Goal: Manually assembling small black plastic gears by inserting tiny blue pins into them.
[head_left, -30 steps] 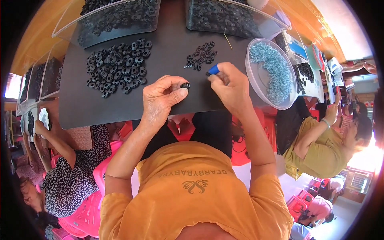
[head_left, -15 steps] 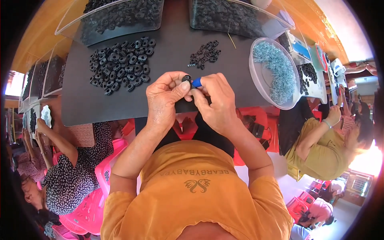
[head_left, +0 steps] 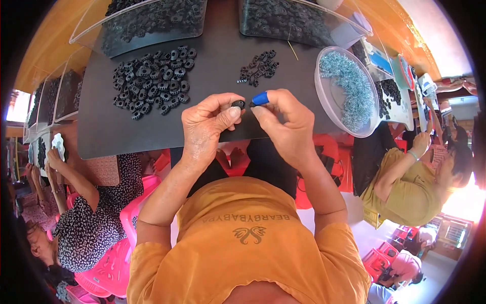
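Observation:
My left hand [head_left: 205,124] pinches a black plastic housing [head_left: 238,104], small and rounded with a hole in it, between thumb and forefinger. Just to its right, my right hand [head_left: 286,119] is closed in a pinch, with a blue wrap [head_left: 259,98] around the forefinger's tip. A tiny black plastic piece [head_left: 251,104] shows between that thumb and finger, a little apart from the housing. Both hands are above the near edge of the dark table [head_left: 212,66]. Beyond them lie a few small springs [head_left: 242,81] beside a pile of small black pieces [head_left: 259,67].
A heap of black housings [head_left: 152,81] lies left on the table. Clear bins of black parts [head_left: 157,25] stand at the back. A round tub [head_left: 324,96] of bluish springs sits at right. Co-workers [head_left: 405,187] sit on both sides.
My hands have drawn apart: the right has moved right, away from the housing, and its blue-wrapped forefinger now shows fully. The left hand keeps the housing, moved slightly left.

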`<move>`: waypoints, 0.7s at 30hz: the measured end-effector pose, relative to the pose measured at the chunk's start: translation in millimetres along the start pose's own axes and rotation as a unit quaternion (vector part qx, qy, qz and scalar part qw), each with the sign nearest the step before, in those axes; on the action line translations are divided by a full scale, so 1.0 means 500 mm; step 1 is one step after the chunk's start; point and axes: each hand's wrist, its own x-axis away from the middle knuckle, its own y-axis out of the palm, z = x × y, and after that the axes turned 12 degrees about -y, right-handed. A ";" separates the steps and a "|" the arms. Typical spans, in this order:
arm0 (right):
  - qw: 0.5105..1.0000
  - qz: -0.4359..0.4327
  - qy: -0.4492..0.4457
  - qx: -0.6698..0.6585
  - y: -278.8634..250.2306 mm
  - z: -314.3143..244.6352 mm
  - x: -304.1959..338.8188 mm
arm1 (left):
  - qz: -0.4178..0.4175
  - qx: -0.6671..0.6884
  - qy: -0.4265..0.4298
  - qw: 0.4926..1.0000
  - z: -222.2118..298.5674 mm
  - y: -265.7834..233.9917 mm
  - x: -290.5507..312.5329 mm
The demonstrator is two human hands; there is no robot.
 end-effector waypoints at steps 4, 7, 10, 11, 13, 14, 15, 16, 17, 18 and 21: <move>0.996 -0.005 0.032 -0.080 -0.002 0.008 -0.006 | -0.011 -0.057 0.028 0.998 -0.003 -0.003 0.001; 0.980 -0.024 0.115 -0.160 -0.003 -0.007 -0.018 | -0.027 -0.049 0.019 0.998 -0.007 -0.009 0.000; 0.973 -0.027 0.117 -0.198 -0.002 -0.003 -0.023 | -0.040 -0.029 0.007 0.999 -0.012 -0.016 -0.004; 0.973 -0.028 0.118 -0.198 -0.003 -0.003 -0.025 | -0.044 -0.017 0.006 0.999 -0.013 -0.017 -0.005; 0.969 -0.031 0.116 -0.217 -0.005 -0.001 -0.031 | -0.039 -0.011 -0.006 0.999 -0.009 -0.016 -0.004; 0.969 -0.032 0.117 -0.217 -0.004 0.001 -0.032 | -0.035 -0.006 -0.017 0.999 -0.008 -0.016 -0.004; 0.966 -0.035 0.119 -0.228 -0.003 0.002 -0.034 | -0.035 -0.006 -0.017 0.999 -0.009 -0.015 -0.004; 0.963 -0.038 0.121 -0.240 -0.003 0.003 -0.034 | -0.042 0.003 -0.020 0.999 -0.011 -0.015 -0.005; 0.963 -0.039 0.121 -0.239 -0.001 0.004 -0.033 | -0.049 0.012 -0.023 0.998 -0.012 -0.015 -0.005; 0.964 -0.040 0.128 -0.230 0.001 0.006 -0.031 | -0.048 0.013 -0.023 0.999 -0.012 -0.015 -0.006; 0.965 -0.037 0.137 -0.221 0.005 0.000 -0.036 | -0.054 0.015 -0.022 0.998 -0.013 -0.015 -0.005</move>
